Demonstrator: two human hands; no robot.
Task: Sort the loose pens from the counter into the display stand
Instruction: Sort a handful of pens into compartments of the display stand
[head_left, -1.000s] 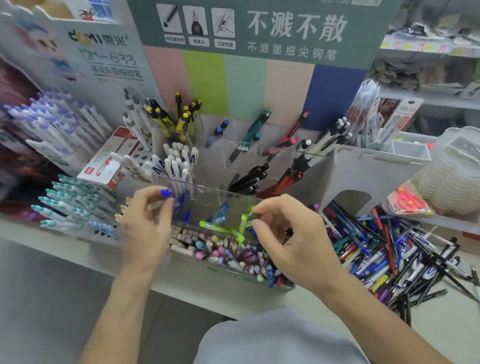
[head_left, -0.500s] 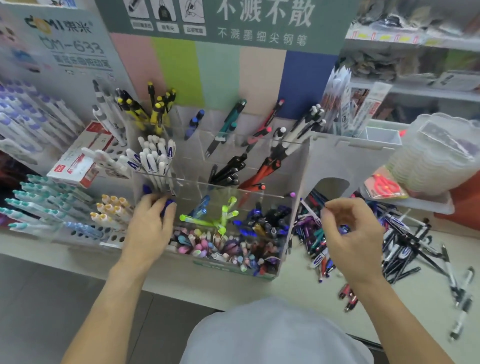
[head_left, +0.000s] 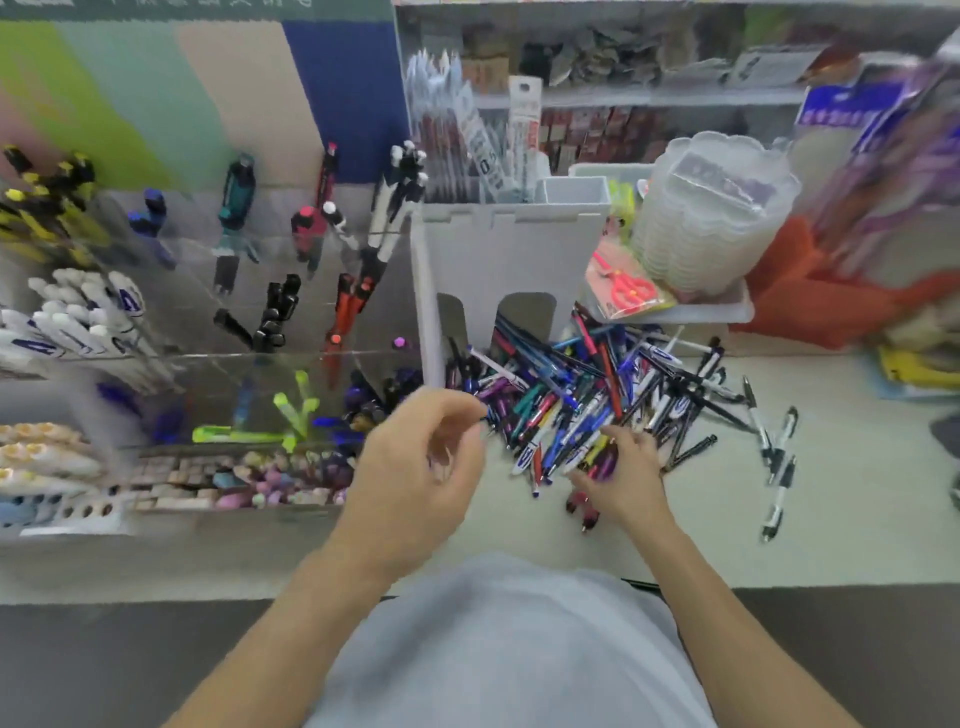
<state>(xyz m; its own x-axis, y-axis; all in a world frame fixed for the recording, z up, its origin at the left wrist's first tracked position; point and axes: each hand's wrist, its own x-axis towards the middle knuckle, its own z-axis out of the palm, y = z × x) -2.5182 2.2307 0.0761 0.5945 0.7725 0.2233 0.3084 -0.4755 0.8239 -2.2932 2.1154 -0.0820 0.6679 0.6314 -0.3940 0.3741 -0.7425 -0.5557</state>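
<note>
Head view: the right hand (head_left: 621, 480) rests curled on the tangled heap of loose pens (head_left: 587, 405); the left hand (head_left: 423, 467) hovers loosely curled, apparently empty; the person should isolate one matching pen before lifting

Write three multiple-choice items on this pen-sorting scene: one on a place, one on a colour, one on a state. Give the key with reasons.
1. Where does the pile of loose pens lie?
A. On the counter, right of the clear display stand
B. Inside the white tub
C. On the floor

2. What colour are the scissors in the packet beside the stack of plastic lids?
A. Green
B. Red
C. Black

3. What is the right hand doing?
A. Hanging clear of everything
B. Resting on the lids
C. Touching pens at the pile's near edge

Key: 1 A, the heap spreads over the counter beside the display stand. 2 B, the handles show red. 3 C, its fingers are down among the pens, while the left hand hovers curled nearby.
</note>
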